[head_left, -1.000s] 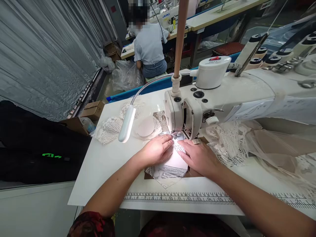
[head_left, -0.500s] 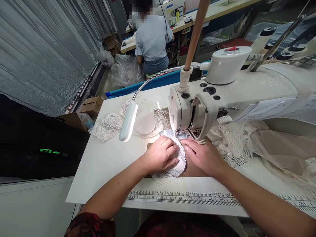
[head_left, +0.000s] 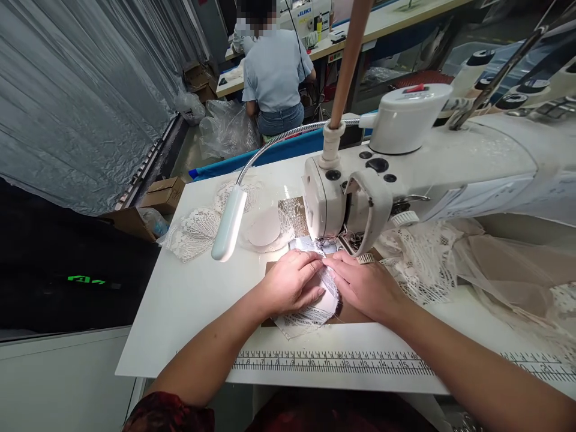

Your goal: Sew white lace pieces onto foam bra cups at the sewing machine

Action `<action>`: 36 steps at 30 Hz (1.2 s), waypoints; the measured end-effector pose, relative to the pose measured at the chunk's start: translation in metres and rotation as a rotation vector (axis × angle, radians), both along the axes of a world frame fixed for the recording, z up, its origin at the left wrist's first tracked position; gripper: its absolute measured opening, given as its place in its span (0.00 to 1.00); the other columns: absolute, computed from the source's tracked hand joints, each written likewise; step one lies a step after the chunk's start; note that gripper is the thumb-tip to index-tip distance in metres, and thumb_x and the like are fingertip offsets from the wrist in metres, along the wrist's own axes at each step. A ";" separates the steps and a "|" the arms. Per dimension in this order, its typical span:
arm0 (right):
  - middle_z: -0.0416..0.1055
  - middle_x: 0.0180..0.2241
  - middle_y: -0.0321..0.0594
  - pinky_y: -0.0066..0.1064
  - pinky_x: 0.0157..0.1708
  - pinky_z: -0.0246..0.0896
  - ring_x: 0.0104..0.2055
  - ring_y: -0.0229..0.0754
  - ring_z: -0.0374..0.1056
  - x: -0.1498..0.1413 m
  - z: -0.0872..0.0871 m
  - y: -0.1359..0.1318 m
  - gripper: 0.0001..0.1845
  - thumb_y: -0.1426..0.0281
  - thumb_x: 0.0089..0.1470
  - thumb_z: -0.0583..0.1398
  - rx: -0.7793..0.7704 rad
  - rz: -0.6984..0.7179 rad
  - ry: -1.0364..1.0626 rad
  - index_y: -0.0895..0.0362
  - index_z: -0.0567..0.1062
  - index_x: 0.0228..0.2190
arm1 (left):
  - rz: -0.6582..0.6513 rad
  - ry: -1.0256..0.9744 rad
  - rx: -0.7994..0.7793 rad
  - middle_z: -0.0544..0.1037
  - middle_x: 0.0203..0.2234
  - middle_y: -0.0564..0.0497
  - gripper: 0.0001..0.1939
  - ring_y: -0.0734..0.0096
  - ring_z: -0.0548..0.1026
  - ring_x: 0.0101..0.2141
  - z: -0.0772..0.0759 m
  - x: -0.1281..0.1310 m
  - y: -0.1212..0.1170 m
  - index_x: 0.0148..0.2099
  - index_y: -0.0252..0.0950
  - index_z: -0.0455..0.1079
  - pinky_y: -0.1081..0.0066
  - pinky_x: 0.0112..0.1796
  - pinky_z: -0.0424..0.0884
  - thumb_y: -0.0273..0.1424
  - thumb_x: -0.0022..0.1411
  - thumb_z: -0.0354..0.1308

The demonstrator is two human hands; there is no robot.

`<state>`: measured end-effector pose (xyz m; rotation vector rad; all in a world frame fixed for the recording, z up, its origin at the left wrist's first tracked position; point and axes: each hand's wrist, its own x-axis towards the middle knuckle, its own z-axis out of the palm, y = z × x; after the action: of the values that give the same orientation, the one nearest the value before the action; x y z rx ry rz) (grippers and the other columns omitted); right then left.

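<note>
A white lace piece (head_left: 321, 300) with a curved right edge lies under the presser foot area of the sewing machine (head_left: 326, 207). My left hand (head_left: 294, 282) is on top of it, fingers bent and close together, thumb pressed to the cloth. At the curved edge, my right hand (head_left: 360, 279) has its fingers together on the same piece, just in front of the needle area. Both hands' fingertips nearly meet there. My fingers hide part of the edge. A ring (head_left: 365, 258) shows on the right hand.
More lace pieces (head_left: 191, 234) and a round padded piece (head_left: 265, 228) lie left of the machine, under a lamp (head_left: 229, 223). Piled lace and mesh (head_left: 423, 258) lies to the right. A printed ruler (head_left: 324, 363) runs along the front edge. A co-worker (head_left: 274, 78) sits beyond.
My right hand has moved slightly left and forward, its fingers now against the left fingertips over the lace edge. The left hand stays almost where it was; the view shifts slightly.
</note>
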<state>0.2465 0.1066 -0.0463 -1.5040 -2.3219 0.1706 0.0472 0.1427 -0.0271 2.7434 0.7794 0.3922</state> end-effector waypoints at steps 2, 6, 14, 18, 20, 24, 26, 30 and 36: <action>0.75 0.36 0.45 0.31 0.30 0.58 0.32 0.42 0.66 0.000 0.000 0.000 0.18 0.73 0.57 0.49 0.012 0.013 -0.026 0.57 0.77 0.42 | 0.068 0.014 -0.005 0.69 0.52 0.39 0.26 0.57 0.69 0.46 -0.002 0.000 -0.001 0.56 0.29 0.64 0.58 0.48 0.68 0.41 0.62 0.52; 0.75 0.34 0.44 0.31 0.29 0.56 0.30 0.42 0.66 -0.001 0.001 0.001 0.18 0.73 0.57 0.49 0.031 0.001 -0.064 0.56 0.77 0.41 | 0.090 0.083 -0.002 0.67 0.55 0.39 0.29 0.56 0.69 0.44 -0.004 0.000 0.000 0.58 0.29 0.63 0.57 0.47 0.68 0.43 0.61 0.52; 0.75 0.41 0.41 0.31 0.30 0.59 0.37 0.44 0.68 -0.005 0.012 0.003 0.19 0.74 0.55 0.50 0.032 -0.028 -0.039 0.53 0.77 0.42 | 0.098 0.141 0.009 0.66 0.57 0.39 0.30 0.56 0.67 0.41 -0.001 0.000 0.001 0.58 0.28 0.63 0.55 0.45 0.69 0.45 0.60 0.52; 0.75 0.38 0.44 0.31 0.30 0.59 0.36 0.44 0.68 -0.008 0.015 0.003 0.18 0.74 0.56 0.49 0.018 -0.063 -0.061 0.55 0.78 0.39 | 0.093 0.155 -0.005 0.65 0.58 0.38 0.31 0.54 0.68 0.44 0.000 0.002 0.003 0.59 0.28 0.62 0.55 0.46 0.68 0.45 0.60 0.52; 0.75 0.39 0.45 0.32 0.30 0.59 0.36 0.45 0.68 -0.008 0.013 0.003 0.19 0.74 0.56 0.48 0.027 -0.075 -0.084 0.56 0.77 0.41 | 0.080 0.161 -0.005 0.64 0.58 0.37 0.32 0.52 0.67 0.46 0.000 0.002 0.005 0.59 0.27 0.61 0.55 0.47 0.67 0.45 0.60 0.52; 0.74 0.42 0.45 0.32 0.31 0.60 0.38 0.45 0.69 -0.007 0.009 0.004 0.20 0.74 0.55 0.48 0.056 -0.067 -0.098 0.56 0.76 0.43 | 0.054 0.166 0.006 0.65 0.58 0.37 0.32 0.52 0.67 0.48 0.001 0.001 0.009 0.59 0.26 0.61 0.56 0.50 0.65 0.44 0.61 0.52; 0.74 0.43 0.45 0.32 0.31 0.60 0.39 0.46 0.69 -0.006 0.009 0.004 0.20 0.75 0.55 0.49 0.054 -0.061 -0.093 0.55 0.76 0.43 | 0.042 0.163 0.018 0.65 0.58 0.38 0.31 0.54 0.67 0.47 0.000 -0.001 0.011 0.59 0.27 0.62 0.56 0.50 0.64 0.44 0.61 0.52; 0.75 0.42 0.45 0.33 0.34 0.62 0.38 0.46 0.69 -0.004 0.011 0.003 0.20 0.75 0.55 0.49 0.042 -0.038 -0.050 0.54 0.76 0.43 | 0.026 0.165 0.055 0.66 0.57 0.38 0.28 0.54 0.68 0.45 0.002 -0.006 0.011 0.58 0.30 0.63 0.52 0.51 0.62 0.41 0.60 0.52; 0.75 0.36 0.44 0.35 0.37 0.62 0.36 0.45 0.70 0.002 0.004 0.002 0.18 0.72 0.58 0.49 0.042 -0.029 0.039 0.53 0.78 0.39 | -0.068 0.115 0.155 0.71 0.51 0.39 0.20 0.50 0.63 0.54 0.009 -0.005 0.006 0.50 0.31 0.68 0.47 0.57 0.51 0.30 0.55 0.51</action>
<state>0.2487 0.1082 -0.0427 -1.5005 -2.2580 0.1407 0.0423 0.1488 -0.0184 2.9511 0.7076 0.2949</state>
